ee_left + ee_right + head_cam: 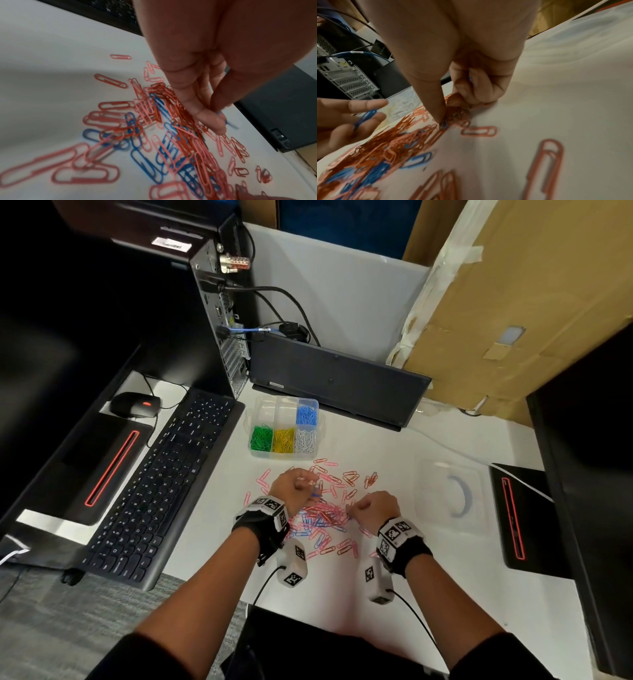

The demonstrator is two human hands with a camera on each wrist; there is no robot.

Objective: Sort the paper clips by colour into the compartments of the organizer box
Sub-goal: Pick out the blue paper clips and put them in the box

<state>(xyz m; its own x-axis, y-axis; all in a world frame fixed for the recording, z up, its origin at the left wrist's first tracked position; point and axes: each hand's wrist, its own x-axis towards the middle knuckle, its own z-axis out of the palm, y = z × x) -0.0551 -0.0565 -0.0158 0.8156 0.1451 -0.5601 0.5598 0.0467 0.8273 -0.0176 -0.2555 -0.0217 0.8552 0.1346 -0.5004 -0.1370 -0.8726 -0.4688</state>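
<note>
The clear organizer box (274,405) stands behind the pile, with green (261,437), yellow (283,440), white (306,440) and blue clips (306,415) in separate compartments. Loose red and blue paper clips (325,517) lie mixed on the white table. My left hand (310,491) hovers over the pile's left side and pinches a blue clip (229,122) between thumb and fingers. My right hand (352,508) is at the pile's right edge with curled fingers. Its thumb tip presses a blue clip (443,125), and a bit of blue (470,79) shows inside the curled fingers.
A black keyboard (164,484) and mouse (135,404) lie to the left, a computer tower (219,313) behind them. A dark laptop-like slab (335,378) stands behind the box. A clear lid (452,498) rests to the right, near a black device (520,515).
</note>
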